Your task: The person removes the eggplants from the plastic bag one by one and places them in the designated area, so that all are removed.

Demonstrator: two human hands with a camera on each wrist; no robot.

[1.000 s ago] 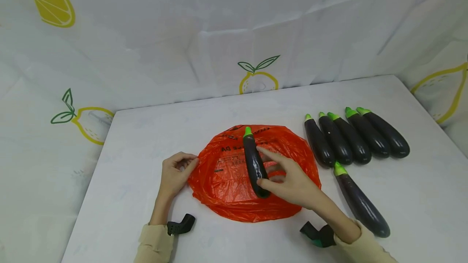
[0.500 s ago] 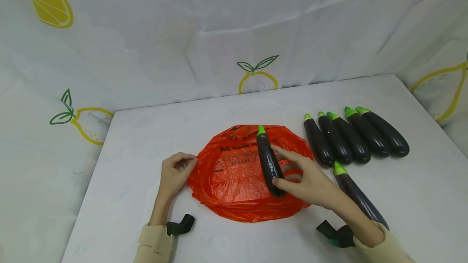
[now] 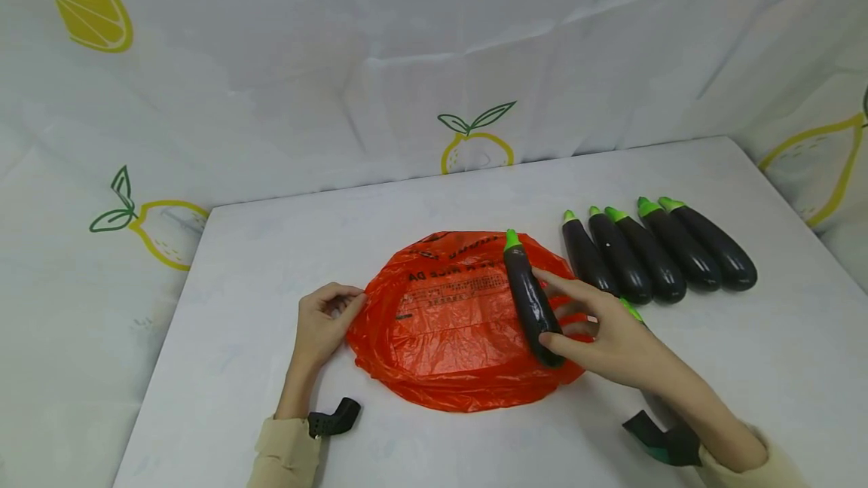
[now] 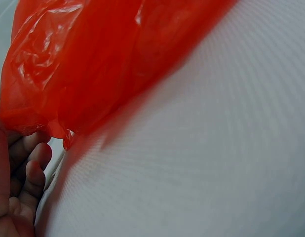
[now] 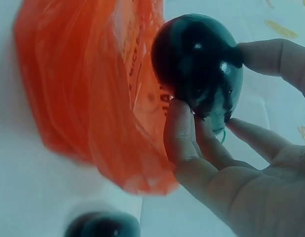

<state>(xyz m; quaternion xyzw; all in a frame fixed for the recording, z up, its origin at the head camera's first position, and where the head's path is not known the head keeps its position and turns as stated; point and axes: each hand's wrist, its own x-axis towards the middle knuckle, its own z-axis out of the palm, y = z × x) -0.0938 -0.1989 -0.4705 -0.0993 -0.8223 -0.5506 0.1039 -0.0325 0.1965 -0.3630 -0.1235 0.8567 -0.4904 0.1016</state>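
Observation:
My right hand (image 3: 610, 337) grips a dark purple eggplant (image 3: 529, 296) with a bright green stem, thumb on one side and fingers on the other. The eggplant overlaps the right part of a red plastic bag (image 3: 441, 345) in the head view. From the right wrist, the eggplant's rounded end (image 5: 197, 59) faces the camera, with the bag (image 5: 78, 84) beside it. At the bag's left edge, my left hand (image 3: 324, 326) pinches the rim between thumb and fingers. The left wrist view has the bag's film (image 4: 98, 64) gathered right above the curled fingers (image 4: 36, 163).
Several eggplants (image 3: 681, 251) lie side by side at the right of the white table (image 3: 271, 247). Another one (image 3: 632, 310) sits nearer, mostly hidden behind the right hand and forearm. A white lemon-print cloth (image 3: 285, 111) hangs behind the table.
My right hand has moved rightward with the eggplant, from over the bag's middle to its right side, and now covers much of the nearer eggplant. The left hand stays put.

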